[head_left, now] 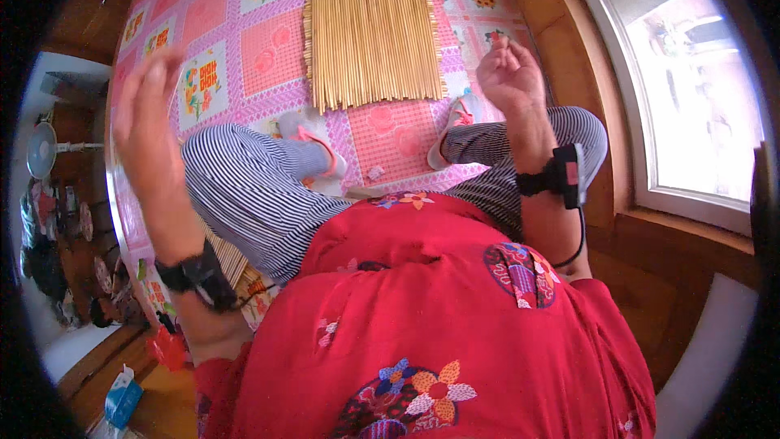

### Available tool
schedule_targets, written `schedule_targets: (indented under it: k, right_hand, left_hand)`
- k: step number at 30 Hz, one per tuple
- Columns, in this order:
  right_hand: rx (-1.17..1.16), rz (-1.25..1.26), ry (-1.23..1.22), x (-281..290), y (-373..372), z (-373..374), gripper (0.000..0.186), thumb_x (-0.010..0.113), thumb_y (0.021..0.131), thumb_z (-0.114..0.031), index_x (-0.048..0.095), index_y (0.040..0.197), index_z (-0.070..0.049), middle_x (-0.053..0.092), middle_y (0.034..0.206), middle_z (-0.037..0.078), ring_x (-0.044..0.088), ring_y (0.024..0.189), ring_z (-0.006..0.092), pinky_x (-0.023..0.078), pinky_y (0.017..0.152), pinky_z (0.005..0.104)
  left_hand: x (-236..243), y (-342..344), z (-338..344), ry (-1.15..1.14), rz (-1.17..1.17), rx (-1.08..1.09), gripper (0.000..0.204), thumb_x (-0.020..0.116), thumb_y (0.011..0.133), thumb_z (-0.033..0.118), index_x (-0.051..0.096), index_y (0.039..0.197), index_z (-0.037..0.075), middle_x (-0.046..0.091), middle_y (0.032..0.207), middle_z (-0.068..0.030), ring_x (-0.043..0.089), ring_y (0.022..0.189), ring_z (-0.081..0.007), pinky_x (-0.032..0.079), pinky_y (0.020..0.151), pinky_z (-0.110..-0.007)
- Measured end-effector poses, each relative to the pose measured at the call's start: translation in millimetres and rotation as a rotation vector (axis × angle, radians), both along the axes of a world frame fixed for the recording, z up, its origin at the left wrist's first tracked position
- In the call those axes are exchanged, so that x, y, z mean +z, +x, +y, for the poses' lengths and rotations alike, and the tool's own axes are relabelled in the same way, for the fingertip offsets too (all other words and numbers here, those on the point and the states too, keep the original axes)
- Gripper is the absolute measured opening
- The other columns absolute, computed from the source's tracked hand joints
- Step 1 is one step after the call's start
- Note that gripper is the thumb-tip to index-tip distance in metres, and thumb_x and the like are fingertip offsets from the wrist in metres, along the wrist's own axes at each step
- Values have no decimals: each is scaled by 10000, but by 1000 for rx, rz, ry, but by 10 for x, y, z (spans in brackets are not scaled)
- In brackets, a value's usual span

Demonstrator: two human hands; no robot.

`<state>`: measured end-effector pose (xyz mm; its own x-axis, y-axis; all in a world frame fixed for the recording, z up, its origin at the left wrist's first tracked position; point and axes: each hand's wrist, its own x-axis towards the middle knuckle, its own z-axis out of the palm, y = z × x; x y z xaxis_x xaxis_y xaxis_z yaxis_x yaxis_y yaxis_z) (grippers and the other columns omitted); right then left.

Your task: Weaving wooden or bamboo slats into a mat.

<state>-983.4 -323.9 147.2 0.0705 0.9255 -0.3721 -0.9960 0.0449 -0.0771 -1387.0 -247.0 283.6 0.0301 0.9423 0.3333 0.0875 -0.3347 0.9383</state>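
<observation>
My left hand is raised over the left side of the patterned sheet, its fingers stretched out and slightly blurred. Nothing shows in it. On the right, my right hand is held up above my right knee with the fingers curled together. Whether anything small sits between those fingertips is hidden. A mat of thin, straw-coloured sticks laid side by side lies flat beyond my feet, between the two hands. Neither hand touches it.
A pink and purple checked sheet covers the surface under me. More sticks lie beside my left thigh. At right stands a white-framed window. A fan and a blue carton are off to the left.
</observation>
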Motion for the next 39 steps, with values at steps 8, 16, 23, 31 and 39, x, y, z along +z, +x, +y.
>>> schedule_targets:
  k: [8,16,23,31,39]
  right_hand:
    - [-37,-261,-13,546,275,33,79,557,838,-122,544,872,-52,481,661,-29,363,531,72,376,530,225]
    - [-135,-450,-229,36,429,-117,112,524,859,-146,550,921,-57,600,760,27,539,610,116,440,541,244]
    - [28,-566,-144,27,290,83,144,515,872,-165,536,967,-59,577,745,20,531,628,118,437,557,220]
    - [40,-616,-232,-4,187,160,158,532,864,-174,535,969,-56,578,749,20,524,612,109,436,554,214]
    - [82,-589,-182,-15,145,185,167,533,865,-180,536,974,-54,560,769,10,513,630,106,435,566,211]
  left_hand:
    - [-1140,997,1004,-366,-179,-331,175,561,817,165,624,919,38,608,830,-20,514,713,-80,402,667,-204]
    - [-3457,674,654,-925,309,-372,179,508,759,167,522,608,73,468,550,0,444,419,-138,327,386,-330]
    - [-4462,129,446,-119,817,-713,74,525,744,94,496,677,81,408,534,8,457,463,-142,344,388,-289]
    - [-4618,-5,514,-935,-155,-267,54,499,762,29,496,769,83,449,639,-42,489,532,-184,391,437,-282]
    - [-4344,297,536,-1301,-397,215,200,531,755,45,496,951,54,510,845,-107,553,762,-265,469,679,-369]
